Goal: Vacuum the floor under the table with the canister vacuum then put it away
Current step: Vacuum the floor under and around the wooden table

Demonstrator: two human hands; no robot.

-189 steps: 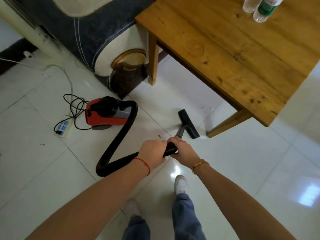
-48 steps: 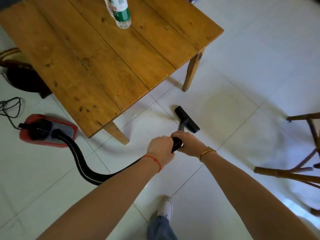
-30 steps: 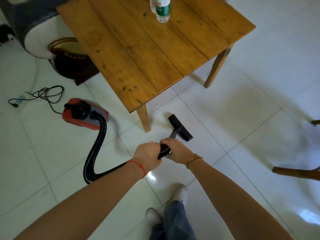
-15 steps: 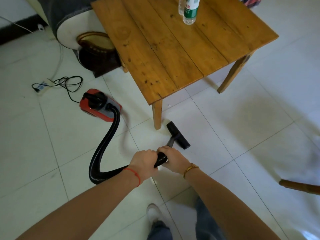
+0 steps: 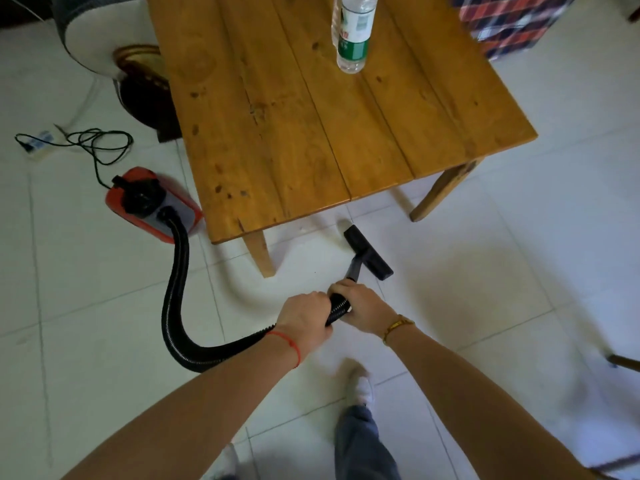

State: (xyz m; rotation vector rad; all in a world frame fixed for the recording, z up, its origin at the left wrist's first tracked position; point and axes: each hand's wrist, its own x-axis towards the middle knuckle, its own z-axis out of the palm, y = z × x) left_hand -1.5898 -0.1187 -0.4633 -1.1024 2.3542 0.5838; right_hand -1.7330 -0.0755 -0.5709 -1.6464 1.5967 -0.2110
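**At the near edge of the bench: nozzle pointed under, both hands on the hose**

On the floor at far left a white power strip [image 5: 38, 147] lay with a dark cord [image 5: 100, 147] looping from it toward the red canister vacuum [image 5: 152, 206], which sat just beside the near-left corner of the wooden bench [image 5: 311, 133]. From the canister the black ribbed hose [image 5: 180, 289] ran toward the person, bent in a deep curve on the tiles, and climbed to the hands.

The left hand [image 5: 306, 318] was clenched round the hose, its fingers wrapped out of sight beneath. Touching it, farther along, the right hand [image 5: 363, 311] grasped the hose end where the short rigid wand [image 5: 355, 268] began, and so was the nearer hand to the working end. The wand's long axis ran away from the fingers, up and slightly right in the head view, toward the gap between the bench's two near legs.

The floor nozzle [image 5: 369, 252] sat flat on the tiles, its bar crosswise to the wand and skewed, its far end just short of the bench's edge. By my judgement the sweep under the bench was in hand and far from done; the next push would want to follow the wand's own line, keeping right of the near-left leg [image 5: 261, 254]. The right leg [image 5: 440, 192] stood well apart.

A clear water bottle [image 5: 353, 32] stood upright on the bench top, and a plaid cloth-covered thing [image 5: 509, 22] lay beyond its right corner.
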